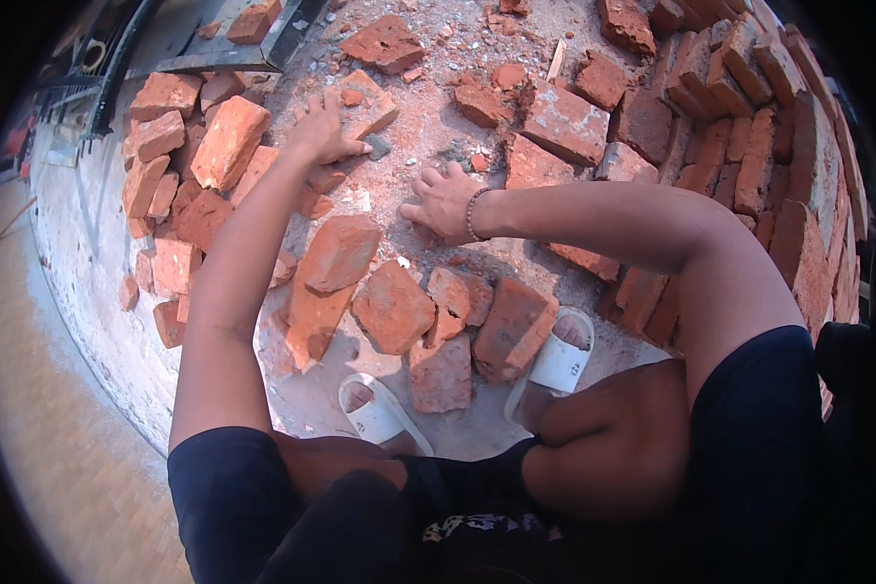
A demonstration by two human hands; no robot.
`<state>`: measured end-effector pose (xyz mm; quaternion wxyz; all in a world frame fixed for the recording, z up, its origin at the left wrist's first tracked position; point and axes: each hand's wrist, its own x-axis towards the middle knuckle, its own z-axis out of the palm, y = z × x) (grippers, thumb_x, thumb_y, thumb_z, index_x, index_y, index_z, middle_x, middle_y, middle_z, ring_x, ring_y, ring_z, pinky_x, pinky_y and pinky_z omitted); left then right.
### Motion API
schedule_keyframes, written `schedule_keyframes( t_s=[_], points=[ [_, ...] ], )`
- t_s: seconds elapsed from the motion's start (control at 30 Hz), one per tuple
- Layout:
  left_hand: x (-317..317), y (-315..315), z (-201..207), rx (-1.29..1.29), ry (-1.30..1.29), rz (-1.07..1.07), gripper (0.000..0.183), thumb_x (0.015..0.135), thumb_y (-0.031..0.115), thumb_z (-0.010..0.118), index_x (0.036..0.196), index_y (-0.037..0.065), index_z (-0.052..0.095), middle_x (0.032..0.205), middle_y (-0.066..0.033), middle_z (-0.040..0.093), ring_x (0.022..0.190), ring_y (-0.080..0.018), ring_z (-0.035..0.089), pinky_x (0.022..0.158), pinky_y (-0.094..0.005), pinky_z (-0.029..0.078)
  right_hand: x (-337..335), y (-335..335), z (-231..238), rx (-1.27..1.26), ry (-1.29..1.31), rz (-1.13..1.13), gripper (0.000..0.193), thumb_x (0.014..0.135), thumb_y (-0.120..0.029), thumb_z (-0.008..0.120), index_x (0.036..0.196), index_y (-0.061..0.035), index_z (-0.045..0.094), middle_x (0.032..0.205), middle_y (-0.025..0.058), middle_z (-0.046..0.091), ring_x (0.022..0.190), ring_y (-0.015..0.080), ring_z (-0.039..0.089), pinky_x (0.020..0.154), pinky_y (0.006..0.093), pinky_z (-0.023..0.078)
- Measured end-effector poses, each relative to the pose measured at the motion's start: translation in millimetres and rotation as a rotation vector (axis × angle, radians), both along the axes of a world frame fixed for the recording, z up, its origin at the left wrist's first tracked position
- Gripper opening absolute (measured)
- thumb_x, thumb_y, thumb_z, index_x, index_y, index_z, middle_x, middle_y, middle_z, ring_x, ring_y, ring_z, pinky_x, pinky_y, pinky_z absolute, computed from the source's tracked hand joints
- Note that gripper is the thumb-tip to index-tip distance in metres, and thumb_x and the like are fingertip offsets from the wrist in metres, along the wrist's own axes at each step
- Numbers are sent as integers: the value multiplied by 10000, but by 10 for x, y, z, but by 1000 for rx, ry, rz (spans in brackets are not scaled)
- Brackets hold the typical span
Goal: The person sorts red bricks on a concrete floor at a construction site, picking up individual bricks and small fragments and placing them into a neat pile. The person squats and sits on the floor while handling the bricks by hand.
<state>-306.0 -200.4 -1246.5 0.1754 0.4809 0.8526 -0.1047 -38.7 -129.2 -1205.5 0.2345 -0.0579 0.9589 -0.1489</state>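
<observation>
Left hand point(319, 127), fingers spread, is at the left edge of a brick point(375, 111) on rubble point(387, 183); right hand point(445, 202) half curled, grip hidden, cannot tell; stacked bricks point(755, 164) stand tight, likely for support

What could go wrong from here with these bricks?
The bare left hand and right hand could get scraped on rough broken bricks. Open-toed sandals leave toes exposed beside bricks; a shifting one might bruise them. The jumbled brick heap at left may slide if nudged.
</observation>
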Motion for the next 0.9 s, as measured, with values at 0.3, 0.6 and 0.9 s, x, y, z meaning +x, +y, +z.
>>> schedule_keyframes(
  t_s=[0.3, 0.6, 0.9],
  points=[
    [11, -40, -15, 48, 14, 0, 1291, 713, 637, 901, 1637, 50, 219, 1628, -283, 345, 1458, -520, 400, 1115, -700, 392, 176, 149, -277, -97, 31, -91, 587, 845, -192, 812, 1355, -164, 523, 1258, 162, 614, 1295, 374, 544, 1045, 522, 449],
    [-3, -58, -38, 82, -23, 7, 1254, 722, 597, 913, 1624, 54, 230, 1586, -274, 386, 1449, -519, 400, 1105, -693, 399, -530, 1275, -294, 63, -95, -361, 697, 799, -181, 876, 1388, -117, 508, 1230, 169, 661, 1226, 394, 623, 992, 515, 529],
    [53, -62, 56, 77, 19, -17, 1287, 730, 631, 881, 1641, 18, 211, 1541, -291, 421, 1396, -516, 448, 1096, -635, 433, -873, 2714, -530, 312, 614, -420, 581, 748, -227, 826, 1263, -61, 613, 1242, 243, 638, 1209, 406, 605, 1026, 496, 494]
  ],
)
